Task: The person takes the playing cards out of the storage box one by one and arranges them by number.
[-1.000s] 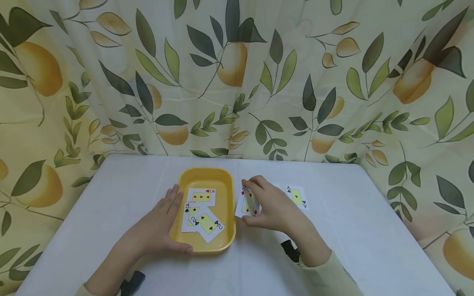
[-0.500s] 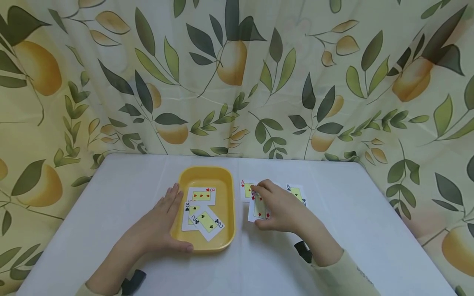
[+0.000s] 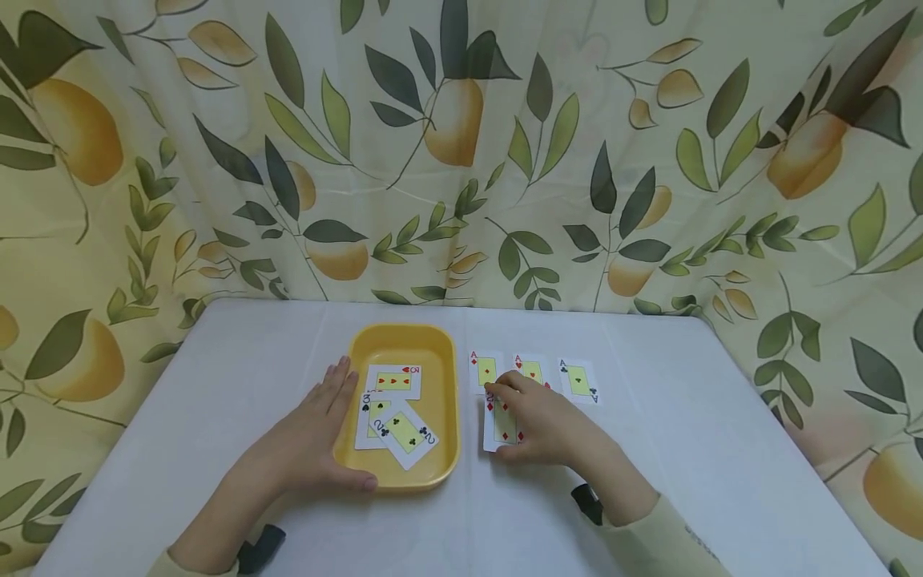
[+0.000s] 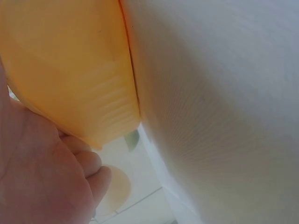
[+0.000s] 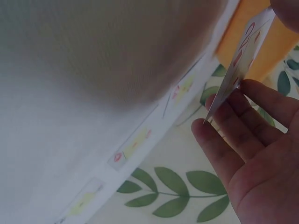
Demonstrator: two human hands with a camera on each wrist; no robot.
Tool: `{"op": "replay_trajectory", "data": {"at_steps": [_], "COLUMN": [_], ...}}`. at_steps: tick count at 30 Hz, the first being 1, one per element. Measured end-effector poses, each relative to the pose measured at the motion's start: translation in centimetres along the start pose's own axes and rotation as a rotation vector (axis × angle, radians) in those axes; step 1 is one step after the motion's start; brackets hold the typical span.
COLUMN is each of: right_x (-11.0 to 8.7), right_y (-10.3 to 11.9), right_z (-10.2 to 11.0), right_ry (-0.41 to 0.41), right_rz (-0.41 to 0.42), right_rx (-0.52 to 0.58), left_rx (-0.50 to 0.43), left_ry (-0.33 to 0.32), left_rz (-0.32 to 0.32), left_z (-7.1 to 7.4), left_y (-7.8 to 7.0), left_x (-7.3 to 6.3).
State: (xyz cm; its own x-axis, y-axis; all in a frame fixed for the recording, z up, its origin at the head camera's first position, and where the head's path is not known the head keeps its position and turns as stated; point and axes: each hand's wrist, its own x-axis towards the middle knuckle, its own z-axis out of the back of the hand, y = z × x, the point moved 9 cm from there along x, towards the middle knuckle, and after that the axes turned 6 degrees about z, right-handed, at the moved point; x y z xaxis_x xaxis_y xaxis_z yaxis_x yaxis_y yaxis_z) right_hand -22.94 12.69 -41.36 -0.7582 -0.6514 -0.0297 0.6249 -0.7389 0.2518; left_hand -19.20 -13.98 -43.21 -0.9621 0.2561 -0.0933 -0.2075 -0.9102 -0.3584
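My left hand [image 3: 306, 437] lies along the left side of the yellow tray [image 3: 433, 344], fingers extended against its rim and thumb at the near corner. Inside the tray are a three of hearts [image 3: 392, 382], a spade card [image 3: 365, 433] and a two of clubs [image 3: 405, 433] overlapping it. My right hand [image 3: 551, 421] pinches a diamond playing card [image 3: 499, 429] by its two ends between thumb and fingertips, face visible; in the right wrist view this card [image 5: 240, 60] is tilted. Just beyond it lie an ace of diamonds [image 3: 486, 367], an ace of hearts [image 3: 531, 367] and an ace of clubs [image 3: 579, 381].
A white cloth covers the table [image 3: 721, 449]. Behind its far edge hangs a curtain [image 3: 461, 200] printed with fruit and leaves. Dark straps sit at both wrists, below light sleeves [image 3: 659, 541].
My right hand has carried the diamond card rightward from beside the tray, then slightly nearer. The aces of diamonds and hearts have come into view. My left hand stays on the tray.
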Motion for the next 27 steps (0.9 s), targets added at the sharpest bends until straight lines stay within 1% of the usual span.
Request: {"op": "replay_trajectory", "data": {"at_steps": [9, 12, 20, 27], "right_x": [0.9, 1.1, 1.5, 1.7], "right_y": [0.4, 0.4, 0.2, -0.1], "right_z": [-1.5, -1.9, -2.7, -2.5], "right_ry": [0.020, 0.031, 0.079, 0.088], "right_rz": [0.071, 0.069, 0.021, 0.009], "right_rx": [-0.002, 0.000, -0.007, -0.018], "left_rx": [0.001, 0.004, -0.002, -0.009], "left_ry": [0.004, 0.005, 0.004, 0.006], "left_rz": [0.003, 0.004, -0.011, -0.014], "left_z": [0.1, 0.1, 0.2, 0.2], "left_y": [0.0, 0.0, 0.0, -0.1], "left_x": [0.0, 0.0, -0.1, 0.0]}}
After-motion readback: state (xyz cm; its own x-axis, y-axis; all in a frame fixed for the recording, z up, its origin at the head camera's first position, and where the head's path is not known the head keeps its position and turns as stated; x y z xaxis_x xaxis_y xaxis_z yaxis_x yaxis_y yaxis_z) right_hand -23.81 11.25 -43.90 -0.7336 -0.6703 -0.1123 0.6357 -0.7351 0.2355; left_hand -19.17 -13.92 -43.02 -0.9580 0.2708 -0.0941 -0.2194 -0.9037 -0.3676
